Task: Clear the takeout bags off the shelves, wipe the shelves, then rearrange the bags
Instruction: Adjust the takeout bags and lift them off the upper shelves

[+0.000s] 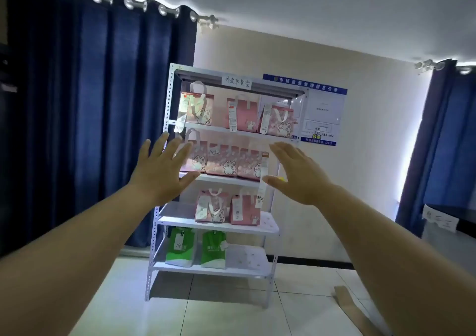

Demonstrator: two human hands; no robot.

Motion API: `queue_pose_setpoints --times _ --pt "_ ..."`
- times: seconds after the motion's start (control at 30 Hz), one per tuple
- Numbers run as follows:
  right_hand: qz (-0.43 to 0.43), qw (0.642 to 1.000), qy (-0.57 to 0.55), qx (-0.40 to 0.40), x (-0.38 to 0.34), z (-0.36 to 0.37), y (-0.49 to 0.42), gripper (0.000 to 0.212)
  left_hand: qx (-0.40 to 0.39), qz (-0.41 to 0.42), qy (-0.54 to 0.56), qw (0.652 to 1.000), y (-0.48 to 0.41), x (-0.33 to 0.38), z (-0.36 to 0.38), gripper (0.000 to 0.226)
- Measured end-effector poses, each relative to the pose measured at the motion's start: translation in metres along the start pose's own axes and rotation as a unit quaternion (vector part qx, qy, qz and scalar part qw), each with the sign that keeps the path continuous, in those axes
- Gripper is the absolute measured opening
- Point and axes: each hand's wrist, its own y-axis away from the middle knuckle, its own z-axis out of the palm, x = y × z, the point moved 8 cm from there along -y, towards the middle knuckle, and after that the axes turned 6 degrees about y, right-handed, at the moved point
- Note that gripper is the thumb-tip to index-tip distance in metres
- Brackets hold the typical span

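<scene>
Hanging at the far left, a dark blue curtain [90, 103] covers the wall beside a white metal rack [155, 232]. The left hand [161, 173] is raised in front of the rack's left edge, palm forward, fingers spread wide and straight, holding nothing. All the takeout bags are on the rack. Three pink bags [244, 115] stand along the top shelf, spaced from its left edge to its right, under a handwritten paper sign [236, 81] taped to the rack's top rail. A tight row of pink cat-print bags [226, 160] fills the second shelf. Two more pink bags [212, 208] stand side by side near the middle of the third shelf. Two green bags [179, 248] stand toward the left edge of the bottom shelf. The right hand [300, 173] is raised level with the second shelf's right edge, fingers straight and open, gripping nothing. A blue-headed notice board [322, 108] hangs on the wall just beyond the rack's right edge, and a strip of cardboard [347, 302] lies on the tiled floor at the lower right.
</scene>
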Motion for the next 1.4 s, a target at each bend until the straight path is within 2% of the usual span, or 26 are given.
queue_pose_setpoints --times 0.3,0.87,1.13,1.4 --pt "0.005 0.998 -0.051 -0.037 -0.008 0.091 -0.052 0.063 -0.019 -0.021 -0.033 0.999 -0.018 -0.044 0.055 0.066" --pt "-0.003 0.990 -0.140 -0.013 -0.049 0.268 -0.305 0.051 -0.018 -0.037 -0.005 0.999 -0.197 -0.212 0.209 0.063" --pt "-0.012 0.989 -0.148 -0.006 -0.017 0.361 -0.395 0.048 -0.010 -0.059 0.030 0.998 -0.280 -0.260 0.311 0.064" --pt "-0.021 0.984 -0.177 0.025 0.035 0.450 -0.514 0.044 0.030 -0.065 0.041 0.997 -0.394 -0.299 0.396 0.060"
